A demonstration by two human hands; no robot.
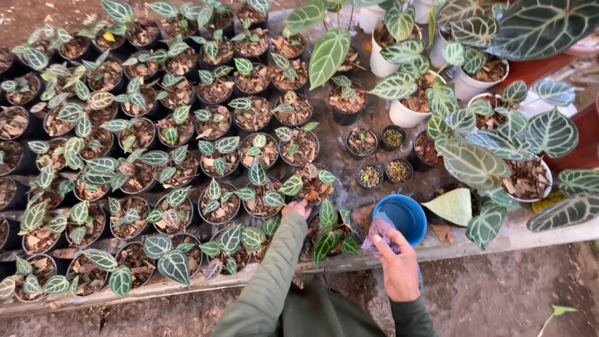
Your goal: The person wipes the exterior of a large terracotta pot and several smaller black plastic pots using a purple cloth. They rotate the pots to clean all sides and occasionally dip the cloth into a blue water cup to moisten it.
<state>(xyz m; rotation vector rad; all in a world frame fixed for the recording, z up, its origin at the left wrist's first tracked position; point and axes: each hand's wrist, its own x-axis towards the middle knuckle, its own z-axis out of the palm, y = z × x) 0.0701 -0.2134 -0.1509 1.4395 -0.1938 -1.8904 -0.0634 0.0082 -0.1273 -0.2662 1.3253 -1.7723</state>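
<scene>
A: At the near edge of the bed, the right hand (399, 269) is closed on a small purple packet (378, 231), just over the blue bowl (405, 215).

B: And the left hand (296, 208)?

A: It reaches to a black pot (312, 187) of a veined seedling; its fingers are hidden, so I cannot tell the grip.

B: Better to keep the packet low over the bowl and touch the soil, not the leaves. Behind stand more black pots (215, 90) and white pots (405, 115).

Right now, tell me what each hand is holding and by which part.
The right hand pinches a small crumpled purplish packet by its lower edge, beside the blue bowl. The left hand reaches into a small black pot; whether its fingers grip anything cannot be told.
</scene>
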